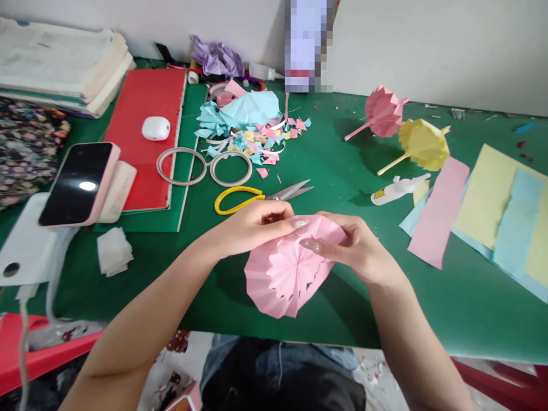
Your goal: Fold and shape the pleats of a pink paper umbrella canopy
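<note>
I have the left hand [252, 226] and right hand [359, 245] pinching the pleated pink paper [287, 279], with a white bottle [389, 192] at its two o'clock, contents unreadable.

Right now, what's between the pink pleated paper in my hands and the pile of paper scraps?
The head view shows the yellow-handled scissors between the pink pleated paper and scrap pile; a pale ring sits nearer the pile.

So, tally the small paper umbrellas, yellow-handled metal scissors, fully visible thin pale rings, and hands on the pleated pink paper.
Pink paper umbrella and yellow paper umbrella: 2
Yellow-handled metal scissors: 1
Thin pale rings, fully visible: 2
Left hand and right hand on pleated pink paper: 2
Total: 7
</note>
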